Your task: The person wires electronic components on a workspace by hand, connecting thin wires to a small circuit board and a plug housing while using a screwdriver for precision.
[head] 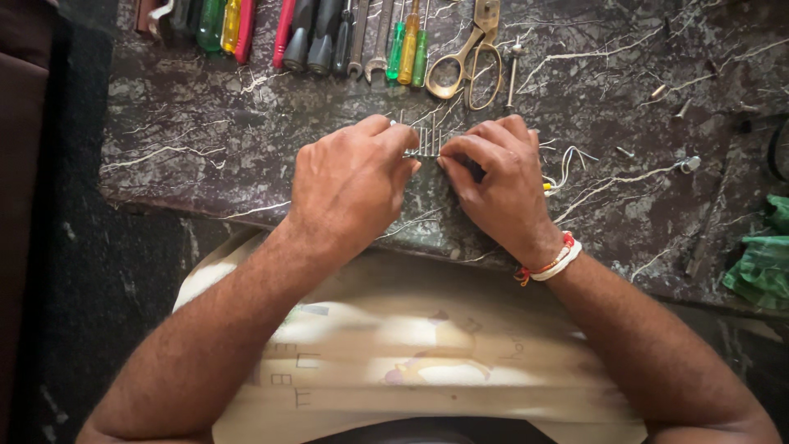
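My left hand (349,185) and my right hand (497,185) meet over a dark marble table (205,156). Between their fingertips they pinch a small metal part with several thin upright pins (427,141). Most of the part is hidden under my fingers. Thin white wires (567,164) trail out from under my right hand toward the right. A red and white band (555,261) circles my right wrist.
Along the far edge lie screwdrivers with coloured handles (407,45), wrenches (362,37), brass-handled scissors (468,53) and a metal bolt (514,70). Small screws (689,164) are scattered at the right. A green cloth (764,255) lies at the right edge.
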